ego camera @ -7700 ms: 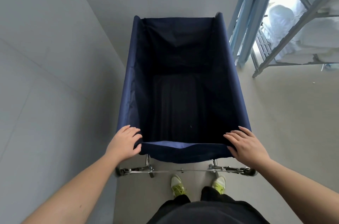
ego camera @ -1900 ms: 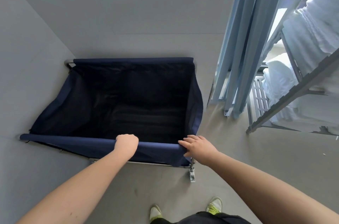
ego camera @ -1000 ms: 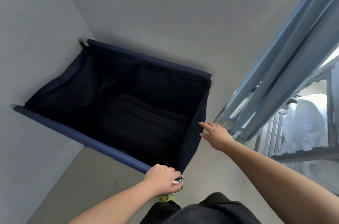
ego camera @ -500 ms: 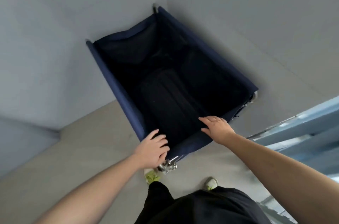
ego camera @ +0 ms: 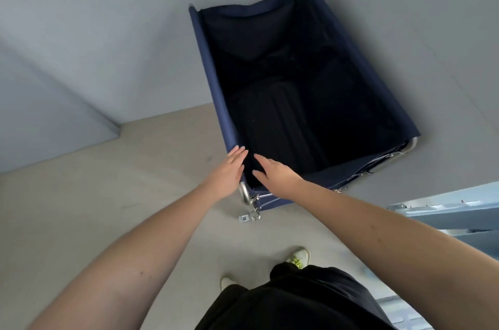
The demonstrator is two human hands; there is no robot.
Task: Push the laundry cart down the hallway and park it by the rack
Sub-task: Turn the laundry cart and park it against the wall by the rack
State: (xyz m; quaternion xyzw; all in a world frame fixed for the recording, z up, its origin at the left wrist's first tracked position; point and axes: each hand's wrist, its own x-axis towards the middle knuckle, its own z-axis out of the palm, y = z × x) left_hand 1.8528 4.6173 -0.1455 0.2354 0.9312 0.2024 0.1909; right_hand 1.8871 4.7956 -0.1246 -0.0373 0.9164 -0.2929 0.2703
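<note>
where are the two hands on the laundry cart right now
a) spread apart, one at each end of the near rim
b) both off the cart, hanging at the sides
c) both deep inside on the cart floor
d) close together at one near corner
d: the left hand and the right hand sit open, side by side, at the near corner of the laundry cart.

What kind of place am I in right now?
Probably a service corner of a laundry or housekeeping area: an empty navy canvas cart stands against bare grey walls, and a blue metal frame shows at right.
</note>
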